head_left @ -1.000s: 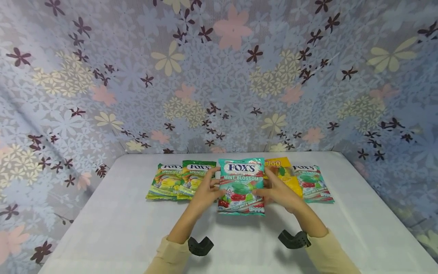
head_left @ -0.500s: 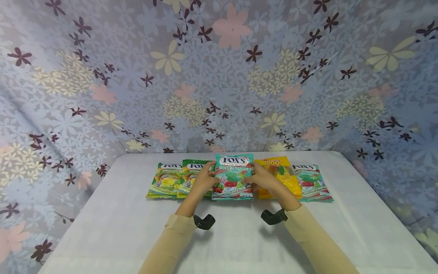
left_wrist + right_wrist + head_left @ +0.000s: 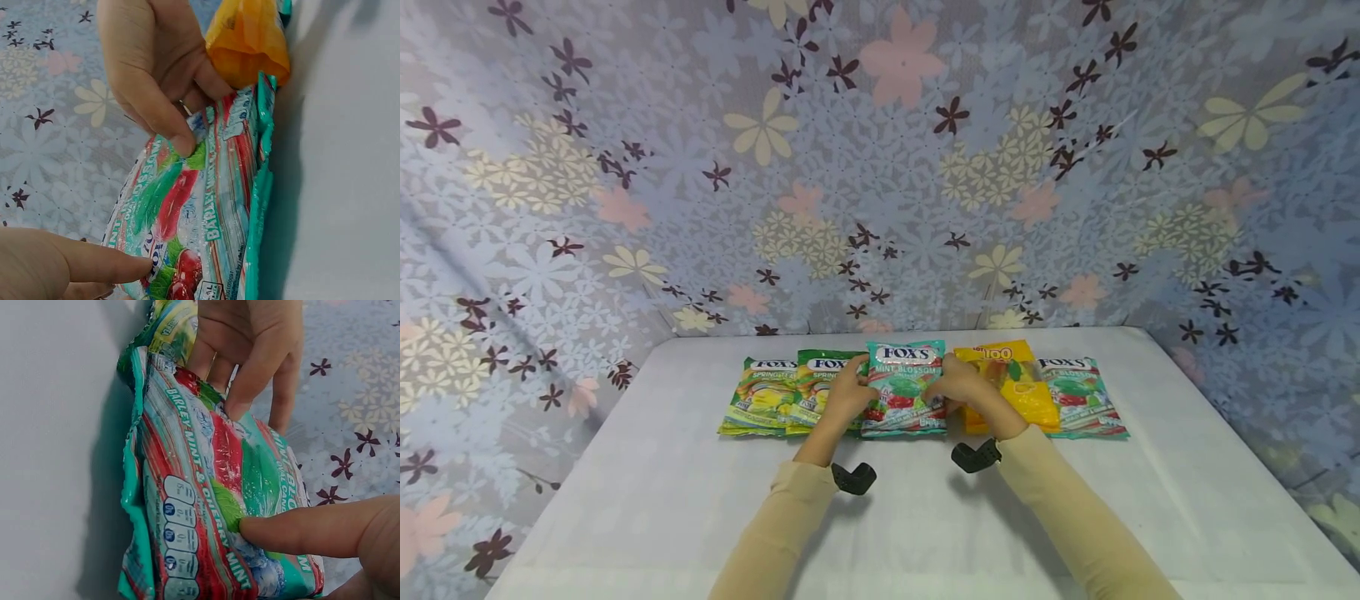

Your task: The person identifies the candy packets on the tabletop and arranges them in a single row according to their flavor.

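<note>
A teal bag of Fox's Mint Blossom candy (image 3: 901, 390) stands in the middle of the row, its printed front facing me. My left hand (image 3: 847, 393) grips its left side, with the thumb (image 3: 119, 264) on the front and the other fingers behind. On the opposite side my right hand (image 3: 967, 385) holds it the same way, thumb (image 3: 281, 528) pressed on the front. In both wrist views the bag leans back, its bottom seam close over the white table.
Two green Spring Tea bags (image 3: 760, 398) lie left of it, overlapping. To the right are a yellow Lot 100 bag (image 3: 1033, 404) and another Mint Blossom bag (image 3: 1086, 400). Behind the white table (image 3: 895, 517) rises a flowered cloth wall (image 3: 880, 208).
Both hands have carried the Mint Blossom bag back and to the left, down into the row between the green and yellow bags. The yellow bag shows more now.
</note>
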`<state>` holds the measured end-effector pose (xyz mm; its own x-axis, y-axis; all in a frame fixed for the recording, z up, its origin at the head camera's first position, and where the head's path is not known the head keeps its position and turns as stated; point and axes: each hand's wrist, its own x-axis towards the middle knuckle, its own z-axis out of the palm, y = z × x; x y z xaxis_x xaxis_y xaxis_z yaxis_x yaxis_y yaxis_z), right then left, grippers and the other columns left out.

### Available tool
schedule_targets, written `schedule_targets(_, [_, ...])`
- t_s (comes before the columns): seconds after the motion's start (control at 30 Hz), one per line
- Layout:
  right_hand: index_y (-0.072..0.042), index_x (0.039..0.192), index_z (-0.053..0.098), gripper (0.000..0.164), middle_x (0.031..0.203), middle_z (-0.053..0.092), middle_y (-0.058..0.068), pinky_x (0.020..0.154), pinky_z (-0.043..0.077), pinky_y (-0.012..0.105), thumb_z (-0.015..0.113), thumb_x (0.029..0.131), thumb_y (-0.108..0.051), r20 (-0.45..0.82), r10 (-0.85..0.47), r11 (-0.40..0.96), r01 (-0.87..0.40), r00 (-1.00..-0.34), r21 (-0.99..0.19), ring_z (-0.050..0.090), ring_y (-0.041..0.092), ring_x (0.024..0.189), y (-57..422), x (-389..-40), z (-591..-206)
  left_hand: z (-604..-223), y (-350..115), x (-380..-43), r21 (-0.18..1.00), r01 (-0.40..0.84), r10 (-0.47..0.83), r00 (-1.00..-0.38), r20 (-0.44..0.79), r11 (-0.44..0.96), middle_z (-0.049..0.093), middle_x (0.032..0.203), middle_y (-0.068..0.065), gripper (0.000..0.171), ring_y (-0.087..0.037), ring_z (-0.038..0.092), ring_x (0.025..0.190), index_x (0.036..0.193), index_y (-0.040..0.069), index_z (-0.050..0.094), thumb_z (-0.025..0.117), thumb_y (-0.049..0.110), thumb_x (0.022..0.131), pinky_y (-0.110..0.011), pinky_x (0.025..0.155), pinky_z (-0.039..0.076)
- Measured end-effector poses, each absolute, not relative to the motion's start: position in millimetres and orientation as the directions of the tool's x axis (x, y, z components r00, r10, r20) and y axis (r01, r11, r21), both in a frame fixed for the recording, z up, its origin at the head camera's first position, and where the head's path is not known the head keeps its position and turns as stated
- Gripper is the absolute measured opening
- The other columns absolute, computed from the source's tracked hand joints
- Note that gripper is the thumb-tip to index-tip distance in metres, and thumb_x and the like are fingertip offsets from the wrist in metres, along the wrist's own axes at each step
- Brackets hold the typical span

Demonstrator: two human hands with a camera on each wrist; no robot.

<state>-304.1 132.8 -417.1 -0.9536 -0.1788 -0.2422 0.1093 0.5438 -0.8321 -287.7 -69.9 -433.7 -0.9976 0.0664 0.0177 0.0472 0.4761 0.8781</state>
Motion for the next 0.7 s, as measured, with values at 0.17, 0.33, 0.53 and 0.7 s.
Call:
schedule_targets(0.17, [0.009,0.118,0.041,0.055,0.103,0.053,0.024,0.06,0.057,0.038,0.077,0.078,-0.003,-0.247,-0.154,0.582,0.115,-0.957,-0.805,0.065,0.034,0.08,130,-307,-421,-441,-69,-291,0.85,0.065,0.046,-0.998,0.048,0.522,0.062,0.103,-0.02,0.065,-0.026,0.059,0.079,0.141,-0.001,0.045,0.07,-0.006,0.081,-0.034,0.06,0.049])
schedule_targets(0.33, [0.01,0.116,0.042,0.054,0.1,0.053,0.023,0.058,0.057,0.036,0.077,0.078,-0.005,-0.245,-0.126,0.622,0.116,-0.961,-0.774,0.065,0.033,0.077,128,-308,-425,-443,-67,-291,0.833,0.092,0.048,-0.996,0.079,0.546,0.06,0.085,-0.016,0.064,-0.018,0.048,0.059,0.139,-0.007,0.045,0.068,-0.008,0.08,-0.03,0.052,0.04])
schedule_targets(0.53, [0.012,0.115,0.047,0.053,0.097,0.055,0.021,0.059,0.055,0.032,0.078,0.078,-0.01,-0.214,-0.094,0.698,0.089,-0.972,-0.711,0.06,0.03,0.08,124,-307,-426,-447,-65,-292,0.781,0.068,0.024,-0.997,0.068,0.621,0.062,0.085,-0.019,0.05,-0.015,0.046,0.061,0.13,-0.012,0.053,0.069,-0.003,0.083,-0.03,0.056,0.041])
schedule_targets(0.7, [0.013,0.114,0.051,0.055,0.095,0.056,0.019,0.062,0.05,0.032,0.08,0.077,-0.017,-0.179,-0.08,0.77,0.054,-0.981,-0.636,0.055,0.029,0.079,123,-307,-427,-449,-63,-291,0.747,0.078,0.017,-0.996,0.089,0.66,0.066,0.097,-0.022,0.04,-0.025,0.058,0.075,0.122,-0.011,0.061,0.069,-0.002,0.083,-0.037,0.066,0.047])
